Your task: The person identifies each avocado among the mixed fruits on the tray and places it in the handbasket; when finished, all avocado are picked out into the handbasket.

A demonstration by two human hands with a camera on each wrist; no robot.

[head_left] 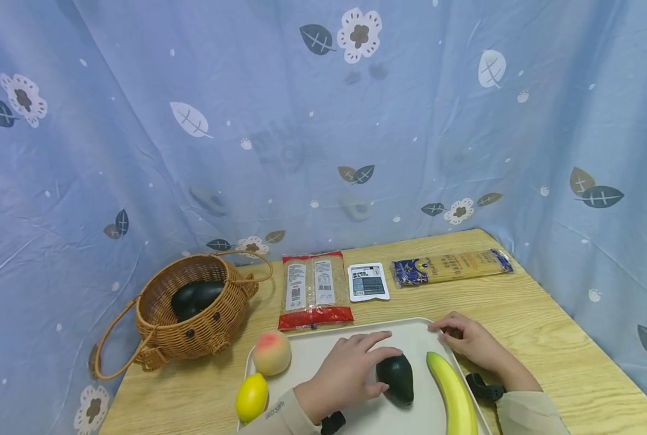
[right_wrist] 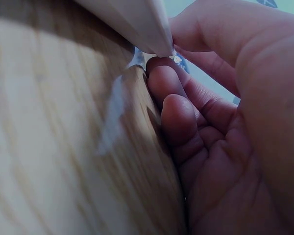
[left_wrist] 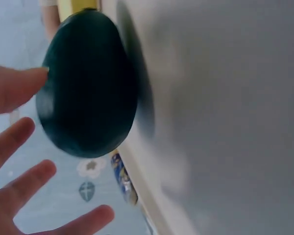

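A dark green avocado (head_left: 397, 379) lies on the white tray (head_left: 350, 333), its shadow beside it in the left wrist view. My left hand (head_left: 350, 371) is at its left end, fingers spread and lightly bent. The thumb overlaps the avocado (left_wrist: 88, 88) in the left wrist view, while the other fingertips stand apart from it. My right hand (head_left: 472, 341) pinches the tray's far right corner. The right wrist view has the thumb above the tray's rim (right_wrist: 137, 24) and curled fingers (right_wrist: 179, 117) low against the wooden table.
A banana (head_left: 453, 393) lies along the tray's right side. At its left are a peach (head_left: 272, 353) and a lemon (head_left: 252, 397). A wicker basket (head_left: 220, 326) holds dark green produce (head_left: 195, 299). Behind the tray lie a red-edged packet (head_left: 316, 290), a white pouch (head_left: 368, 282) and a noodle packet (head_left: 453, 267).
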